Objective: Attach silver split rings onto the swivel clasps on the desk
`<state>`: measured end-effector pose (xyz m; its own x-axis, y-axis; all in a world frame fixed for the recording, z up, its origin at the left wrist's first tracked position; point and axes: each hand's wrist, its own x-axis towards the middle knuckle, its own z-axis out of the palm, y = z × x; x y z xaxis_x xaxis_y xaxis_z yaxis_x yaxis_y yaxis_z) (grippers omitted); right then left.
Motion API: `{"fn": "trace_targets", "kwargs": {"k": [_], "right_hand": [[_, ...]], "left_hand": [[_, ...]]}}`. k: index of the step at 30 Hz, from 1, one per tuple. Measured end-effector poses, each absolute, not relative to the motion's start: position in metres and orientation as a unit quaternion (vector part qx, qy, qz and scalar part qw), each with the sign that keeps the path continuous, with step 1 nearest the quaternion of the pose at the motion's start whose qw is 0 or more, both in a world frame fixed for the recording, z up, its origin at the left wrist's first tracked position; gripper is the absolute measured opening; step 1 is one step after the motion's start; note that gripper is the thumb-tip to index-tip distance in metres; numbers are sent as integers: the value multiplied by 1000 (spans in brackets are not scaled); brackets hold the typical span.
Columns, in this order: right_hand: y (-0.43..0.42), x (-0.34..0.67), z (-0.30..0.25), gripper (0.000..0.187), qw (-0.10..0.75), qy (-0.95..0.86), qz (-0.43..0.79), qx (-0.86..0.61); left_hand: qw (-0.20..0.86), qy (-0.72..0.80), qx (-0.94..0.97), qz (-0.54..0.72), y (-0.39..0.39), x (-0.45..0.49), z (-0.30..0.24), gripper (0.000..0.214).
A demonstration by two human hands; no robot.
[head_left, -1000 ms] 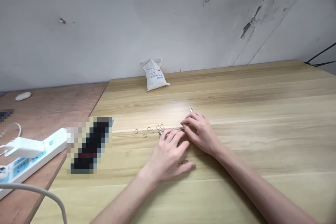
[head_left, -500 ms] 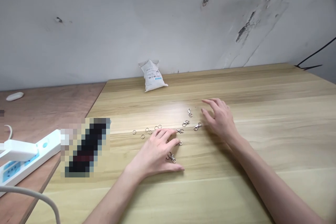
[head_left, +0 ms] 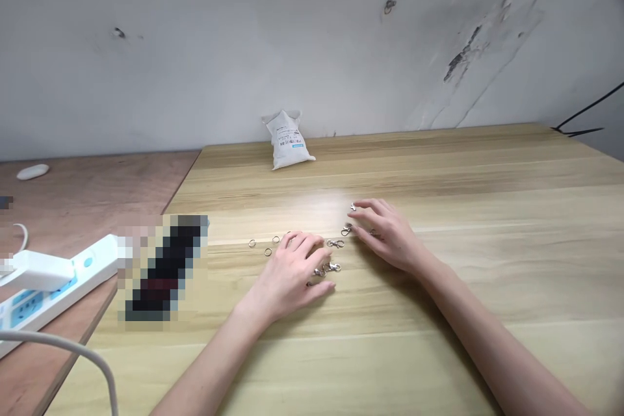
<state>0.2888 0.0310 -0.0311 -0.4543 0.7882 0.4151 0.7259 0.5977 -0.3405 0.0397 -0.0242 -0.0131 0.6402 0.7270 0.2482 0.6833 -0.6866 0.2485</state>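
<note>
Several silver lobster clasps lie on the wooden table between my two hands. My left hand (head_left: 298, 273) rests low over the table with its fingers apart, partly covering a clasp (head_left: 319, 272); another clasp (head_left: 333, 267) lies by its fingertips and one more (head_left: 336, 244) sits just beyond. My right hand (head_left: 385, 233) has its fingers spread. Its fingertips are at a clasp (head_left: 346, 229) and close to a farther clasp (head_left: 353, 207); a further one is mostly hidden under the hand. Small metal rings (head_left: 268, 251) are scattered left of my left hand, some partly covered by it.
A white labelled packet (head_left: 291, 143) stands near the wall. On the left are a blurred dark object (head_left: 166, 266), a white power strip (head_left: 92, 264) with a plug, a grey cable (head_left: 92, 357) and a small white case (head_left: 33, 171) on a brown table (head_left: 141, 175).
My right hand has moved left onto the clasps. My left hand has shifted slightly, and the clasp near its thumb now lies closer to the neighbouring one. The view has moved a little.
</note>
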Motion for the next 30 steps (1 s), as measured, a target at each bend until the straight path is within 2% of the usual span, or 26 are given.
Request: {"fn": "trace_targets", "kwargs": {"k": [8,13,18,23,26,30], "right_hand": [[13,269,-19,19,236,-894,66,-375],[8,261,-16,20,200,-889,-8,-412],[13,268,-21,18,206,-889,10,-409],[14,269,-21,18,204,-889,15,-411],[18,274,-22,20,230,-866,-8,-443],[24,283,-28,22,249,-838,-22,-485]], "left_hand": [[66,407,898,155,-17,29,-9,20],[78,389,906,144,-14,24,-4,17],[88,390,906,140,-12,19,-3,13],[88,408,896,152,-4,3,-1,19],[74,414,892,164,-7,7,-3,27],[86,361,917,144,-20,33,-8,34]]}}
